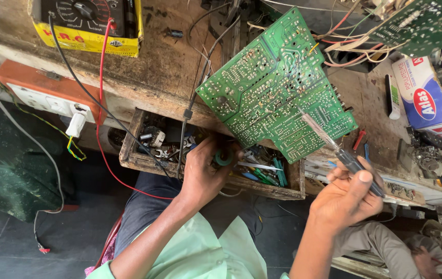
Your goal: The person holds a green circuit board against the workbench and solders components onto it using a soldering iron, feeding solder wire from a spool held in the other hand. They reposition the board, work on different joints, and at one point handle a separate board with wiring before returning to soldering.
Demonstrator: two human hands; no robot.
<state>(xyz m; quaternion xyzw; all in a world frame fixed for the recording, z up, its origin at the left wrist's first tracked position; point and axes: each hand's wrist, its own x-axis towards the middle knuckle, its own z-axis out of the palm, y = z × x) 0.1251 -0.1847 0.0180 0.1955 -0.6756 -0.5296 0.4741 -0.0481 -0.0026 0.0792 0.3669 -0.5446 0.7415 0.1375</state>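
Green circuit board [278, 82] is being held tilted over the open wooden drawer [138, 155], solder side facing the camera. Left hand [203, 173] is being kept at the board's lower edge, fingers closed around a small green roll [224, 157]; whether the board itself is being pinched there cannot be told. Soldering iron [334, 147] is being gripped by the right hand [347, 199], fingers wrapped around its dark handle, thumb laid along it, tip being pointed at the board's lower right area.

Packaging and labels: a yellow multimeter [89, 23] with black dial face and red lettering is being kept at top left of the bench, red and black leads [102, 103] being trailed down past the drawer. A white and blue box [427, 95] with a red oval logo is being kept at the right edge. An orange socket board [45, 93] with white switches is seen on the bench front, a white plug [76, 124] being hung from it. A second green board [422, 23] is seen at top right among loose wires
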